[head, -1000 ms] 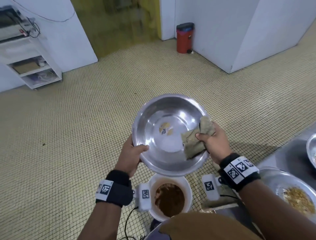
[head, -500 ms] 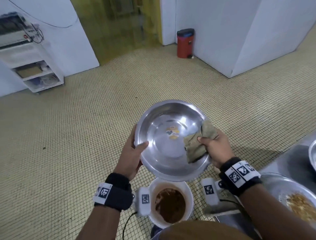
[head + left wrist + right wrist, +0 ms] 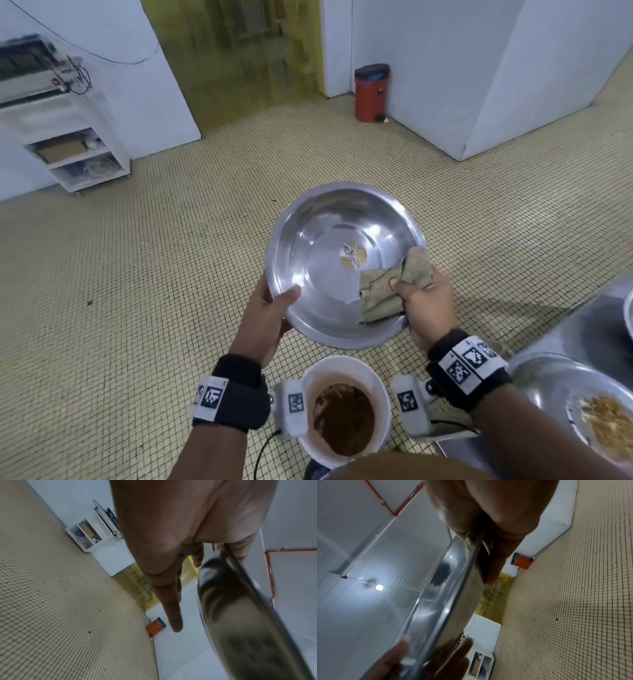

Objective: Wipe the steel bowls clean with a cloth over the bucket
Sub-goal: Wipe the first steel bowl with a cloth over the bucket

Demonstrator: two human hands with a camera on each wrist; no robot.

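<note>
A white bucket (image 3: 346,409) (brown slop inside) is seen nearest, on the tiled floor (image 3: 137,274). Just above it a steel bowl (image 3: 329,274) is held tilted toward the camera. Its left rim is gripped by the left hand (image 3: 265,320), thumb inside and fingers behind. A cloth (image 3: 390,291) is pinched against the right inner wall by the right hand (image 3: 428,305). A second bowl (image 3: 561,394) with food scraps lies at the right. Farthest, a red bin (image 3: 371,92) stands by the wall.
</note>
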